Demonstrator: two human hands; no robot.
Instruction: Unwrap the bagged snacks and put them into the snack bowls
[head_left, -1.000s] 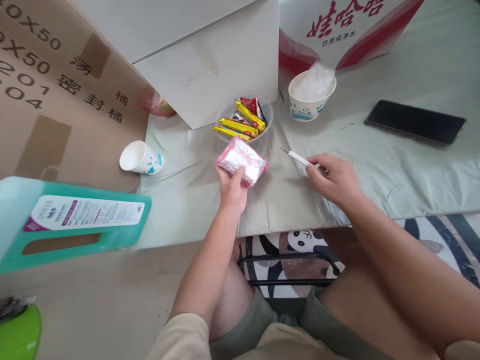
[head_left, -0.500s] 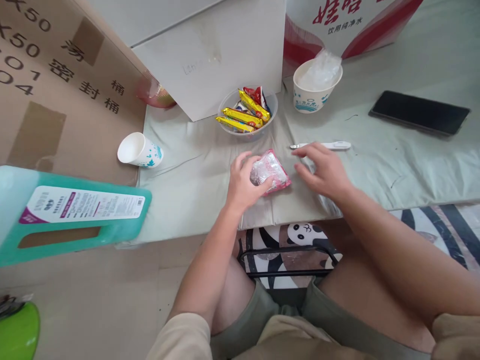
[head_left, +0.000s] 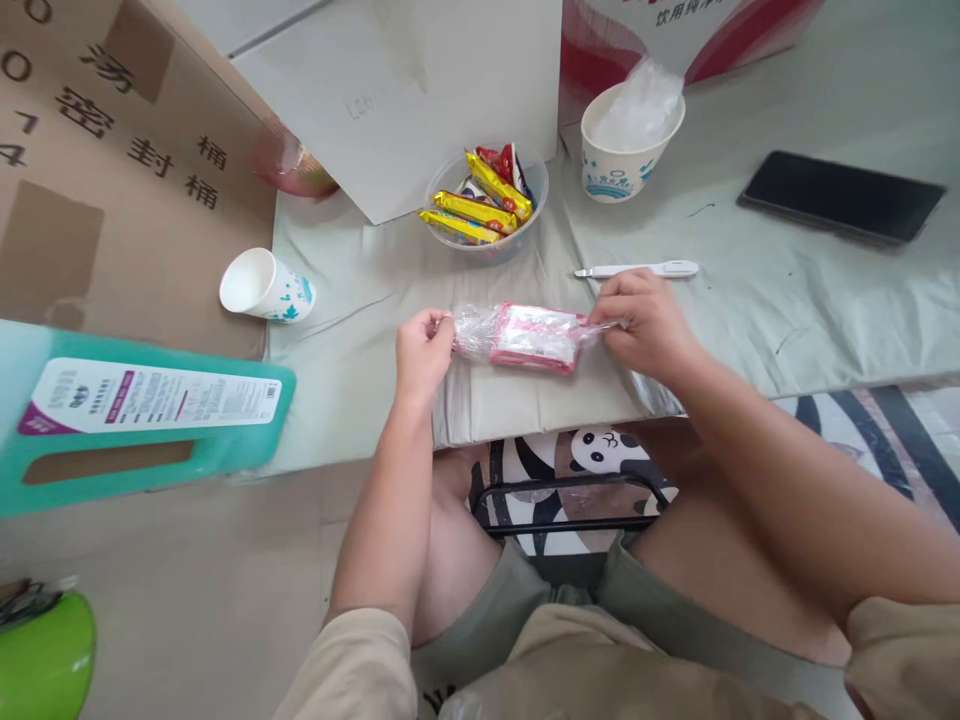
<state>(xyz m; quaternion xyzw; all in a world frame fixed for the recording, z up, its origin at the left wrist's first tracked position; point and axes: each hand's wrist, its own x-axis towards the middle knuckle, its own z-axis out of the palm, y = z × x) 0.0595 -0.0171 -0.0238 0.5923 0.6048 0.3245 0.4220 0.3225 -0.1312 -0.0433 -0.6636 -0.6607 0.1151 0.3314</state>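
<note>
Nearest, the person's knees and a black chair frame [head_left: 570,500] over a panda-print mat [head_left: 600,452] filled the lower view. Left of these lay a teal jug [head_left: 142,425] on its side, label up, and a green object [head_left: 45,660] at the bottom corner.

Just beyond, at the near edge of the pale cloth-covered table [head_left: 787,320], both hands held one pink snack packet [head_left: 534,337] in clear wrap, lying crosswise on the cloth. Left hand [head_left: 421,352] pinched the packet's twisted left end between thumb and fingers. Right hand [head_left: 646,325] pinched the right end the same way. Wrap looked stretched between the two grips.

Just behind the right hand, a white pen-shaped tool [head_left: 637,270] lay flat on the cloth, apart from the fingers.

Farther back: a paper cup [head_left: 264,287] tipped on its side at left; a clear bowl [head_left: 486,205] of yellow and red wrapped snacks at centre; an upright paper cup [head_left: 630,145] stuffed with clear plastic at right. A black phone [head_left: 840,197] lay face up, well to the right.

Farthest: a brown carton [head_left: 112,170], a white box [head_left: 420,90], and a red-and-white carton [head_left: 675,35].
</note>
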